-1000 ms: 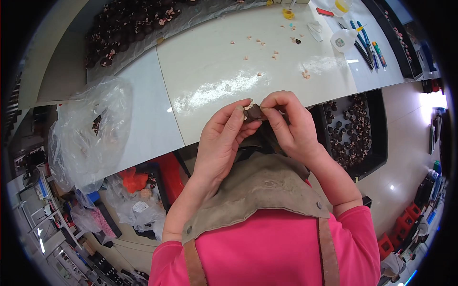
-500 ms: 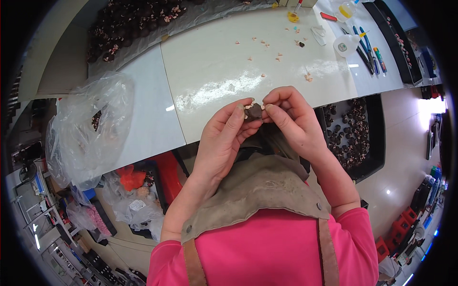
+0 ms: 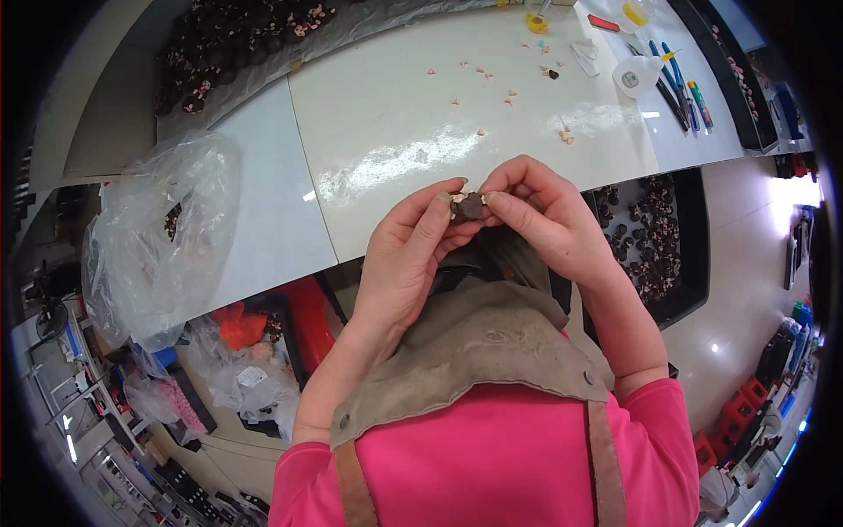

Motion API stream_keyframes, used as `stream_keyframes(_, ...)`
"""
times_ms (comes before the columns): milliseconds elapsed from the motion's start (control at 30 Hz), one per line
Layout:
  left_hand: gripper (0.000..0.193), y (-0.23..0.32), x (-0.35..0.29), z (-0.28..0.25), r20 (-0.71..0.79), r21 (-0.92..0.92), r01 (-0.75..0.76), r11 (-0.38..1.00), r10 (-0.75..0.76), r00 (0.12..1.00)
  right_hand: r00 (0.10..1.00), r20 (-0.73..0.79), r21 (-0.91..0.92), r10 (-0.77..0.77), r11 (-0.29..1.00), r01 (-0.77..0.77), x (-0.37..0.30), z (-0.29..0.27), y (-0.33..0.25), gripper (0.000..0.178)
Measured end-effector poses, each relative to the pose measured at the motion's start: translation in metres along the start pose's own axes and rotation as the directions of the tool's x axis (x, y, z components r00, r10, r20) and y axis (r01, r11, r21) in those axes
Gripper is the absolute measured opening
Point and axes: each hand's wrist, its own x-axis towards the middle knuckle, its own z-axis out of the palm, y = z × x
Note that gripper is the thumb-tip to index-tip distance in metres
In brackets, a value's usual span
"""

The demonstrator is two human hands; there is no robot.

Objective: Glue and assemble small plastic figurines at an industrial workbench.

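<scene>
Between my two hands, just off the table's near edge, is a small dark brown rounded piece [image 3: 471,207] with pale pink bits on its rim. My left hand [image 3: 402,250] holds it from the left, thumb on top and fingers curled beneath. The thumb and forefinger of my right hand [image 3: 551,230] are closed at its right edge, where a tiny pale bit shows by the thumb tip. Whether the right fingers grip that bit or the brown piece itself is too small to tell. Loose pale pink bits [image 3: 566,136] lie scattered on the white table [image 3: 386,114] beyond.
A heap of similar dark pieces [image 3: 237,53] lies at the far left. A clear plastic bag [image 3: 198,255] drapes over the table's left side. A black bin [image 3: 694,255] of dark pieces stands at the right. A squeeze bottle [image 3: 634,77], pliers [image 3: 674,98] and a glove-like white scrap [image 3: 586,56] lie far right.
Both hands stay around the brown piece, which has turned slightly. The right forearm has shifted a little outward. The view has moved slightly.
</scene>
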Motion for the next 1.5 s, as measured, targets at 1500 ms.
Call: stream_keyframes(1500,0.04,0.003,-0.01,0.003,0.04,0.314,-0.201,0.928,0.199,0.979,0.902,0.091,-0.519,-0.422,0.753,0.404,-0.005,0.001,0.017,0.055)
